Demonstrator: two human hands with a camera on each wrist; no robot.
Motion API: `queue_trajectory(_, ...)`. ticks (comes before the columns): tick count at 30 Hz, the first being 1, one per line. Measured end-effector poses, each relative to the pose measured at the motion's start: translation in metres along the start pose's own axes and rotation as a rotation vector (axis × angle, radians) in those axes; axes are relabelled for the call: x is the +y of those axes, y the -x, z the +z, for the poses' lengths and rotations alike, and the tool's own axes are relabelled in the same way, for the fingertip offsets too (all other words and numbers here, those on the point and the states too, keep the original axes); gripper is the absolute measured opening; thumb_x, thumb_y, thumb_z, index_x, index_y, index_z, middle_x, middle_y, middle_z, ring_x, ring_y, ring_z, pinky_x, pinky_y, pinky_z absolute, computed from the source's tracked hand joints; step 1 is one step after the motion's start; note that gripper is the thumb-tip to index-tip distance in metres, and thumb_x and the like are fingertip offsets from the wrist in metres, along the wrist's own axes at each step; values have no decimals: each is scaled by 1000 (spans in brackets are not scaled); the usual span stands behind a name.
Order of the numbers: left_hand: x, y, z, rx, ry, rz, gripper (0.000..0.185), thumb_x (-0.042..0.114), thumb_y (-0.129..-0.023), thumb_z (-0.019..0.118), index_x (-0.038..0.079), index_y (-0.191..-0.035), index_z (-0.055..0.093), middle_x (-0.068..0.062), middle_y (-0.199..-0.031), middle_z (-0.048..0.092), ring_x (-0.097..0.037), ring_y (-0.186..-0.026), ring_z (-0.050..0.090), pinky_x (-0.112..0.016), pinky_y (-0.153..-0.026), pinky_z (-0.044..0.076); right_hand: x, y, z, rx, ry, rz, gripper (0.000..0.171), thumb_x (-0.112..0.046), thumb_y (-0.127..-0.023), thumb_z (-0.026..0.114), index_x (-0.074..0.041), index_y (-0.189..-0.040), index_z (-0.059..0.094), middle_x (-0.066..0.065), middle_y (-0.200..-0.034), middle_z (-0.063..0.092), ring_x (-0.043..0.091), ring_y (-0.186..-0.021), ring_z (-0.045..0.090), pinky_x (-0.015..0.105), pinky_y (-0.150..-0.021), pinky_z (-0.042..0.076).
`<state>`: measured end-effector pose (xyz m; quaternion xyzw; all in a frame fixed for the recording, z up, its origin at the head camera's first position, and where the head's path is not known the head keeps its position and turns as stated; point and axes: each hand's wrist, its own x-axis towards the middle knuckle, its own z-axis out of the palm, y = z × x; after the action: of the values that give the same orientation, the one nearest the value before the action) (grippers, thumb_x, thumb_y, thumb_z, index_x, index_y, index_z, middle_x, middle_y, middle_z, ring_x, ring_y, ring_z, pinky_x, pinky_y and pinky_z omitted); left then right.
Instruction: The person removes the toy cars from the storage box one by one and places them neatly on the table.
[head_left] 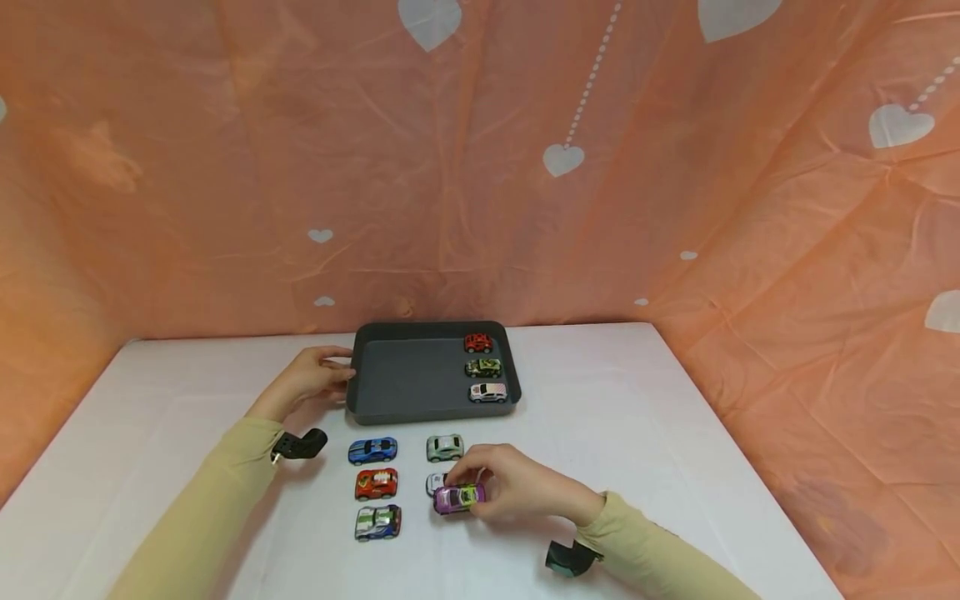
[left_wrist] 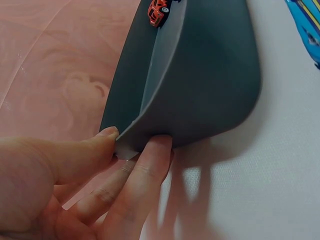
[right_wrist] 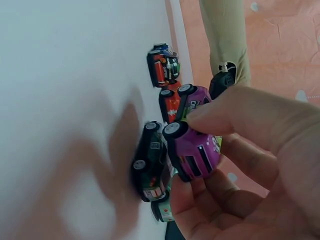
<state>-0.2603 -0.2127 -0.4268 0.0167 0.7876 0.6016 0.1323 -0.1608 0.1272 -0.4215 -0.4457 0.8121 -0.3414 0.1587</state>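
Note:
In the head view my right hand (head_left: 517,487) grips a purple and lime toy car (head_left: 452,498) between thumb and fingers. That car is tilted in the right wrist view, beside a dark-sided toy car (right_wrist: 150,162) on the table. From above, the held car partly covers a white toy car (head_left: 435,482). My left hand (head_left: 309,379) pinches the left rim of a dark grey tray (head_left: 408,375), thumb at the edge and fingers against the outer wall. Along the tray's right side sit a red car (head_left: 477,342), a green-yellow car (head_left: 483,367) and a white car (head_left: 487,392).
In front of the tray, a blue car (head_left: 372,451), a red car (head_left: 377,483) and a silver-green car (head_left: 378,522) form a column. A pale green car (head_left: 445,447) stands right of the blue one. Orange heart-patterned cloth (head_left: 480,208) hangs behind the white table (head_left: 637,400).

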Motion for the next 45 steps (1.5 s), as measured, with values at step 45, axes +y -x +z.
queue_trajectory(45, 4, 3, -1, 13, -29, -23, 50, -1, -94, 56, -14, -137, 36, -36, -119, 54, -23, -85, 66, -38, -74, 57, 1, 15, 30, 112, -159, 172, 28, -1, -76, 79, -10, -101, 70, -9, -97, 64, 2, -85, 60, 20, -76, 52)
